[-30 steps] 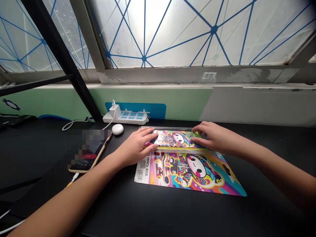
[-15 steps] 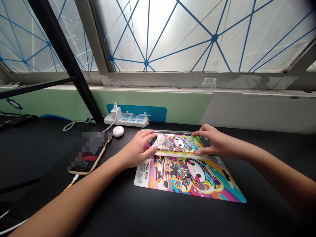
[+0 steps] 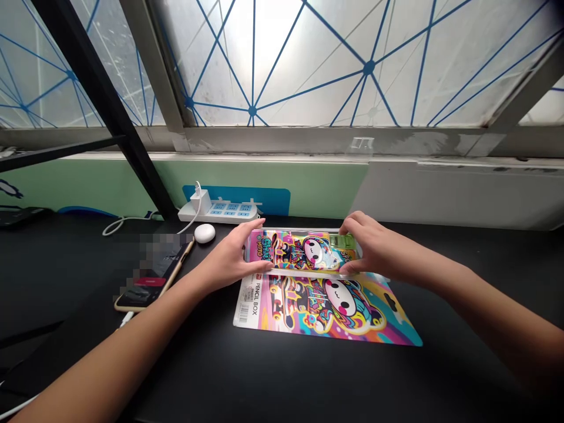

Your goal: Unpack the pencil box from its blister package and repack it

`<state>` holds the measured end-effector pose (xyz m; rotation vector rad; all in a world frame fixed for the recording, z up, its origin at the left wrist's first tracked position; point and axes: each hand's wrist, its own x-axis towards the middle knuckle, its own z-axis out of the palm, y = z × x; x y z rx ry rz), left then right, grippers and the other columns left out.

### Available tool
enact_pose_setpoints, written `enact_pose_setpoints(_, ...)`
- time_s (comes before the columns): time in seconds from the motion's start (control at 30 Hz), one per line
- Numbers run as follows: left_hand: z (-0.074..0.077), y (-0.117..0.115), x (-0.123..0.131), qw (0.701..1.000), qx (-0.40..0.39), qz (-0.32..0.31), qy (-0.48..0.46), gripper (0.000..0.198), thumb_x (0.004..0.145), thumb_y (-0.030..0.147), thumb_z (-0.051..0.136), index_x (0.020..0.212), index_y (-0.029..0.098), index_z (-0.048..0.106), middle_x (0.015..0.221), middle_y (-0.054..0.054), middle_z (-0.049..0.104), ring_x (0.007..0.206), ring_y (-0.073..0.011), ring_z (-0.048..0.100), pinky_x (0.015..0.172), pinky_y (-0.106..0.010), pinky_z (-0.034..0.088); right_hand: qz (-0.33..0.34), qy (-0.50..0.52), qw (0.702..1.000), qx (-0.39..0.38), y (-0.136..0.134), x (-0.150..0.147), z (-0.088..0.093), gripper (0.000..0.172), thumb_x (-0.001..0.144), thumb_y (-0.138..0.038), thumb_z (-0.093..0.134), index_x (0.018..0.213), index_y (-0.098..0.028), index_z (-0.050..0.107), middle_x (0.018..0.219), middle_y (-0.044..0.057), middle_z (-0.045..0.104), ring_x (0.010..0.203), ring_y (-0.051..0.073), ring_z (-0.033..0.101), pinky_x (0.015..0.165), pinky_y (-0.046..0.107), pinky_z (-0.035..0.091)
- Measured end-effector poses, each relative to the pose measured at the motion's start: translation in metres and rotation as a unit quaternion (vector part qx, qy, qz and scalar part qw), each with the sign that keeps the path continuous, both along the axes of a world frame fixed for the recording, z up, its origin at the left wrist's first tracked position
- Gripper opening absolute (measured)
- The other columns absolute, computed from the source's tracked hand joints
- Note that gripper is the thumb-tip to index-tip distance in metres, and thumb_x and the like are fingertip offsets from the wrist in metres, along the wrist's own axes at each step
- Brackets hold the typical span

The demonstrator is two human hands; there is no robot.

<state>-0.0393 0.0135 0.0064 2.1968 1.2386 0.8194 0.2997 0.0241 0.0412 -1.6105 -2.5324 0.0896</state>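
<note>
We hold the pencil box (image 3: pixel 302 251) at the far middle of the black table (image 3: pixel 264 382), one hand at each short end. It is tipped up on its long near edge, so its bright cartoon lid faces us. Our left hand (image 3: pixel 229 261) pinches the left end, with the thumb low and the fingers pressed together along the top edge. Our right hand (image 3: pixel 374 249) grips the right end the same way, fingers curled over the top and thumb beneath. Both hands cover the ends of the box.

Just near of the box, a printed sheet (image 3: pixel 326 302) with the same cartoon lies flat on the table. The words PENCIL BOX run down its left margin. The lower edge of the box sits at the sheet's far edge; we cannot tell whether they touch.

To the left of our left wrist lies a phone (image 3: pixel 150 276), its screen blurred. Beyond it is a small white rounded case (image 3: pixel 205 233). Farther back, against the green wall, a power strip (image 3: pixel 218 210) carries a white charger (image 3: pixel 195 200), and a white cable (image 3: pixel 118 222) trails off to the left. A black beam (image 3: pixel 101 100) slants across the window (image 3: pixel 308 59) at the far left.
</note>
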Motion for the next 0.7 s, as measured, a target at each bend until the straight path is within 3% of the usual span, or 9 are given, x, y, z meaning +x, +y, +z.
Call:
enact_pose_setpoints(0.1, -0.004, 0.003, -0.002, 0.999, -0.032, 0.018, -0.035, 0.089, 0.081, 0.043, 0.079, 0.155, 0.024, 0.034, 0.151, -0.014, 0.05, 0.132, -0.0316, 0.057, 0.111, -0.046, 0.047, -0.023, -0.028, 0.999, -0.004, -0.003, -0.005, 0.002, 0.052, 0.064, -0.047, 0.084, 0.096, -0.026, 0.049, 0.1, 0.004, 0.065, 0.087, 0.029, 0.066, 0.068, 0.038, 0.05)
enact_pose_setpoints(0.2, -0.009, 0.005, -0.003, 0.999, -0.024, 0.018, -0.035, 0.083, 0.084, 0.043, 0.076, 0.154, 0.022, 0.036, 0.152, -0.015, 0.05, 0.132, -0.0312, 0.057, 0.111, -0.045, 0.047, -0.019, -0.06, 0.998, 0.011, -0.005, -0.01, 0.004, 0.051, 0.063, -0.043, 0.086, 0.09, -0.027, 0.047, 0.083, 0.001, 0.067, 0.089, 0.033, 0.068, 0.079, 0.042, 0.049)
enact_pose_setpoints(0.33, -0.012, 0.006, -0.003, 1.0, 0.026, 0.011, -0.014, 0.08, 0.087, 0.039, 0.074, 0.155, 0.023, 0.034, 0.151, -0.015, 0.049, 0.135, -0.0305, 0.053, 0.113, -0.046, 0.044, 0.006, -0.072, 0.997, 0.04, -0.005, -0.01, 0.004, 0.05, 0.064, -0.043, 0.087, 0.087, -0.026, 0.046, 0.078, -0.001, 0.067, 0.089, 0.032, 0.069, 0.094, 0.047, 0.045)
enact_pose_setpoints(0.43, -0.01, 0.004, -0.001, 0.998, 0.062, 0.013, -0.019, 0.079, 0.086, 0.032, 0.076, 0.153, 0.024, 0.036, 0.146, -0.014, 0.053, 0.133, -0.0282, 0.054, 0.11, -0.045, 0.046, 0.028, -0.055, 0.995, 0.073, -0.003, -0.005, 0.001, 0.046, 0.066, -0.044, 0.085, 0.089, -0.025, 0.05, 0.08, 0.0, 0.068, 0.084, 0.03, 0.069, 0.08, 0.04, 0.048)
enact_pose_setpoints(0.53, -0.006, -0.003, 0.002, 0.99, 0.14, 0.006, 0.005, 0.078, 0.082, 0.021, 0.081, 0.149, 0.023, 0.043, 0.133, -0.012, 0.06, 0.124, -0.0264, 0.059, 0.104, -0.043, 0.049, 0.043, -0.044, 0.99, 0.13, -0.006, -0.003, 0.002, 0.038, 0.074, -0.042, 0.078, 0.097, -0.025, 0.054, 0.085, 0.002, 0.07, 0.076, 0.027, 0.067, 0.065, 0.034, 0.045)
enact_pose_setpoints(0.7, 0.014, -0.02, 0.003, 0.936, 0.332, -0.014, 0.113, 0.042, 0.086, 0.017, 0.076, 0.126, 0.019, 0.063, 0.109, -0.009, 0.068, 0.103, -0.0261, 0.063, 0.101, -0.053, 0.045, 0.109, -0.065, 0.97, 0.207, -0.029, -0.009, 0.014, 0.027, 0.085, -0.039, 0.07, 0.102, -0.022, 0.057, 0.089, 0.004, 0.069, 0.071, 0.023, 0.064, 0.07, 0.038, 0.047)
